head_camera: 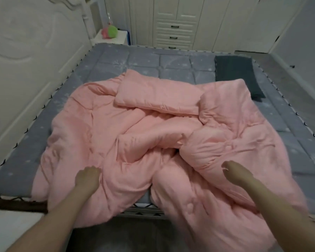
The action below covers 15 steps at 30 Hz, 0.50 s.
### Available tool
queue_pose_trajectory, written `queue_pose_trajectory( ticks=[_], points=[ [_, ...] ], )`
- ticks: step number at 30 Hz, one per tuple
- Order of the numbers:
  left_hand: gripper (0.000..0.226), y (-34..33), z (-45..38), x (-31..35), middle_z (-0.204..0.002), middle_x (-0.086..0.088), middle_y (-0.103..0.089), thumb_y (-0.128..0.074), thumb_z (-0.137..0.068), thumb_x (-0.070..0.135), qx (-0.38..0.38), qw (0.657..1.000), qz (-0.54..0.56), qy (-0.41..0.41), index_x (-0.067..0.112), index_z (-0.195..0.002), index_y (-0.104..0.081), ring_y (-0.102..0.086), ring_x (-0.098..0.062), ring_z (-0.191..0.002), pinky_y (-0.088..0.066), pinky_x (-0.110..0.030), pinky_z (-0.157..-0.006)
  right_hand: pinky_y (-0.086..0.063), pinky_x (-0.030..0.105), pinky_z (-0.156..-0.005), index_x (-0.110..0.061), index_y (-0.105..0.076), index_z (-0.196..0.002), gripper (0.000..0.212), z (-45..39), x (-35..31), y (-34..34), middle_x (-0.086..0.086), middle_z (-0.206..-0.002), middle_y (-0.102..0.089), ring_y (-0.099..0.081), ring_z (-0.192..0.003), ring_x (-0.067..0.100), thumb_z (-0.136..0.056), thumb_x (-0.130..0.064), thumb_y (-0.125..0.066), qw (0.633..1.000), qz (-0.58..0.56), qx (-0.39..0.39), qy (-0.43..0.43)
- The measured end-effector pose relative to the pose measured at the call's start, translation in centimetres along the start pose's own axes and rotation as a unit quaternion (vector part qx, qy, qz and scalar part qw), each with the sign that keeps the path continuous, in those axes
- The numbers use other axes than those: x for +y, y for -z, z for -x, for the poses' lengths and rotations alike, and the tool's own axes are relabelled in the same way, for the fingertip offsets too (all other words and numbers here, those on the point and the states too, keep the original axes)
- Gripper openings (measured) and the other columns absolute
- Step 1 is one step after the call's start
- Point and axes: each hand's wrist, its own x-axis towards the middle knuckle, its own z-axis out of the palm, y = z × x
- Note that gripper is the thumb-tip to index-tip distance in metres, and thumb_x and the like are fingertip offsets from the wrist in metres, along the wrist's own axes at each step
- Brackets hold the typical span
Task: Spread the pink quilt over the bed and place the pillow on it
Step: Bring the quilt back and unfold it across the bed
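The pink quilt (145,142) lies crumpled in a heap across the near half of the bed (171,60), and its lower part hangs over the near edge. A pink pillow (158,95) rests on top of the heap toward the far side. My left hand (88,177) grips a fold at the quilt's near left, fingers dug into the fabric. My right hand (235,171) is on the quilt's near right with its fingers curled down into a fold.
The bed has a grey quilted cover. A dark grey folded cloth (236,75) lies at its far right. A white headboard (25,60) runs along the left, and beside it stands a nightstand (115,38) with a pink-green toy (109,31). White wardrobes (175,24) stand behind.
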Motion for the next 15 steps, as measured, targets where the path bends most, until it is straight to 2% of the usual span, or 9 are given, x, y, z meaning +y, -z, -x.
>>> queue_pose_trajectory(
  ticks=[3, 5, 6, 8, 10, 12, 13, 15],
  points=[
    [0.043, -3.4, -0.7, 3.1, -0.134, -0.002, -0.048, -0.039, -0.092, 0.019, -0.034, 0.997, 0.016, -0.073, 0.024, -0.134, -0.044, -0.047, -0.019, -0.120, -0.040, -0.028, -0.095, -0.041, 0.033, -0.099, -0.016, -0.054, -0.125, 0.038, -0.4, -4.2, -2.8, 0.009, -0.132, -0.053, -0.051, -0.121, 0.026, -0.091, -0.030, -0.042, 0.999, -0.015, -0.014, 0.039],
    [0.042, -5.4, -1.1, 4.2, -0.132, -0.002, -0.051, -0.045, -0.090, 0.024, -0.047, 0.993, 0.041, -0.097, 0.022, -0.132, -0.047, -0.049, -0.021, -0.117, -0.042, -0.031, -0.094, -0.044, 0.036, -0.093, -0.020, -0.057, -0.116, 0.044, -0.6, -6.6, -4.7, 0.009, -0.126, -0.057, -0.055, -0.115, 0.029, -0.085, -0.040, -0.034, 0.997, -0.024, -0.014, 0.075],
    [0.042, -6.4, -1.3, 4.5, -0.129, -0.003, -0.053, -0.048, -0.088, 0.026, -0.053, 0.992, 0.052, -0.105, 0.021, -0.130, -0.050, -0.051, -0.022, -0.114, -0.044, -0.031, -0.091, -0.045, 0.036, -0.089, -0.021, -0.056, -0.115, 0.041, -0.8, -7.7, -5.8, 0.007, -0.124, -0.057, -0.056, -0.113, 0.029, -0.085, -0.039, -0.035, 0.996, -0.024, -0.012, 0.081],
    [0.040, -8.3, -2.0, 5.0, -0.114, -0.005, -0.063, -0.062, -0.079, 0.029, -0.039, 0.988, 0.088, -0.124, 0.018, -0.117, -0.061, -0.059, -0.024, -0.101, -0.049, -0.031, -0.081, -0.044, 0.035, -0.088, -0.020, -0.051, -0.123, 0.037, -1.3, -9.9, -8.4, 0.005, -0.126, -0.054, -0.054, -0.114, 0.028, -0.090, -0.034, -0.044, 0.997, -0.024, -0.001, 0.079],
    [0.038, -10.3, -2.9, 5.3, -0.091, -0.004, -0.071, -0.078, -0.058, 0.031, -0.043, 0.982, 0.101, -0.150, 0.018, -0.093, -0.072, -0.066, -0.023, -0.078, -0.054, -0.028, -0.064, -0.046, 0.037, -0.089, -0.021, -0.045, -0.129, 0.043, -1.9, -12.0, -11.0, 0.006, -0.126, -0.053, -0.053, -0.114, 0.028, -0.091, -0.040, -0.045, 0.997, -0.037, -0.003, 0.065],
    [0.044, -12.2, -4.1, 5.9, -0.079, 0.000, -0.071, -0.085, -0.039, 0.039, -0.023, 0.981, 0.083, -0.176, 0.023, -0.078, -0.072, -0.066, -0.020, -0.066, -0.054, -0.027, -0.054, -0.046, 0.038, -0.089, -0.025, -0.034, -0.135, 0.058, -2.6, -13.5, -13.6, 0.007, -0.130, -0.045, -0.049, -0.117, 0.028, -0.084, -0.051, -0.049, 0.998, -0.027, -0.009, 0.049],
    [0.051, -13.6, -5.1, 6.4, -0.080, 0.000, -0.070, -0.086, -0.033, 0.043, -0.014, 0.980, 0.076, -0.184, 0.025, -0.078, -0.070, -0.066, -0.020, -0.066, -0.054, -0.028, -0.053, -0.043, 0.040, -0.093, -0.028, -0.027, -0.139, 0.070, -3.4, -14.2, -15.2, 0.008, -0.137, -0.037, -0.042, -0.124, 0.028, -0.080, -0.056, -0.052, 0.999, -0.023, -0.008, 0.036],
    [0.077, -14.9, -6.0, 7.4, -0.089, -0.004, -0.070, -0.085, -0.024, 0.049, -0.025, 0.977, 0.089, -0.191, 0.025, -0.093, -0.064, -0.068, -0.024, -0.074, -0.056, -0.033, -0.057, -0.033, 0.047, -0.103, -0.030, -0.015, -0.143, 0.090, -4.2, -15.0, -17.4, 0.013, -0.149, -0.015, -0.023, -0.138, 0.031, -0.071, -0.064, -0.056, 0.999, -0.038, -0.003, -0.020]
  ],
)
